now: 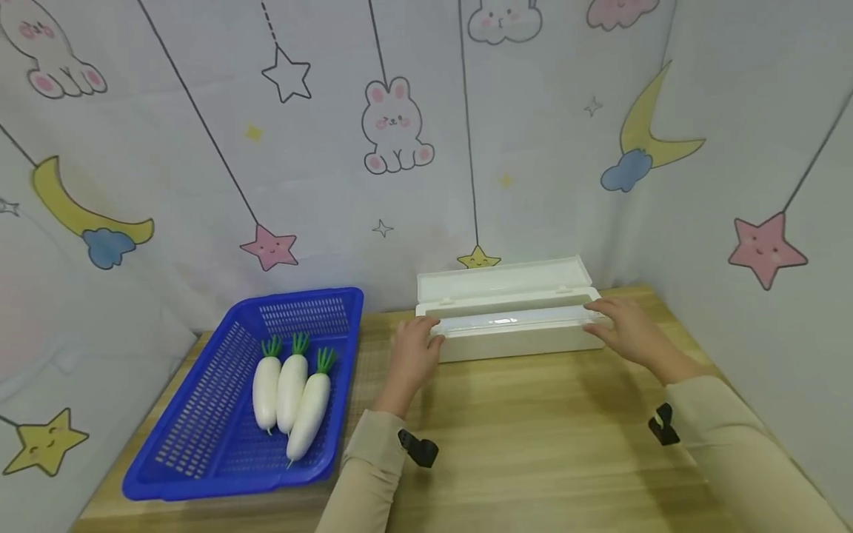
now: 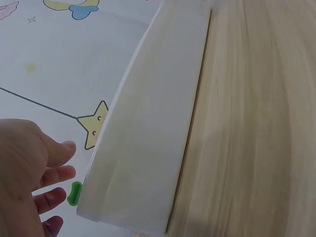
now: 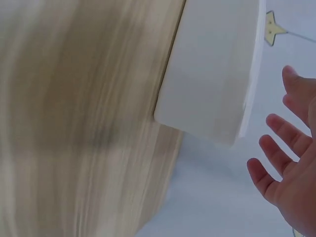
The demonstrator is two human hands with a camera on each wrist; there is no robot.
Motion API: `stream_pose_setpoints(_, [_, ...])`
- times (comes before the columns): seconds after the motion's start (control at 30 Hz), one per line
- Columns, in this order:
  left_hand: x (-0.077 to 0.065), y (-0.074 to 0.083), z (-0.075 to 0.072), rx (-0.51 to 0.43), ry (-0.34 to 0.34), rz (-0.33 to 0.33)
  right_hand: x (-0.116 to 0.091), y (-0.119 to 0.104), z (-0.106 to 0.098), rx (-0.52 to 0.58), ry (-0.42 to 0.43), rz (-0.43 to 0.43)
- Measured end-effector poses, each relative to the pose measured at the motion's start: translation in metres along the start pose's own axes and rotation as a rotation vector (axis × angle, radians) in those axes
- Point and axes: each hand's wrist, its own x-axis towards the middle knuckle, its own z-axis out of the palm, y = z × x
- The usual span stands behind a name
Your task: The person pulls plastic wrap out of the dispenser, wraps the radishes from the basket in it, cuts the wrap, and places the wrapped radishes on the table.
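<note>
Left grip (image 1: 411, 351), right grip (image 1: 629, 332), curved, flanking white box (image 1: 520, 343)

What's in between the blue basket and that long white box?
In the head view, a strip of wooden table lies between the blue basket and the white box, with the person's left hand at the box's left end.

Box (image 3: 212, 64) partly outside right wrist view
</note>
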Motion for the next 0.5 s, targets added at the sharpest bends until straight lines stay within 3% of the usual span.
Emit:
stream_pose_setpoints(0.33, [0.024,-0.003,0.004,0.131,-0.102,-0.057,0.024,0.028,0.009,0.073,-0.081,0.092])
stream_pose_setpoints(0.5, [0.033,-0.007,0.003,0.103,-0.173,-0.084,0.026,0.031,0.008,0.126,-0.106,0.105])
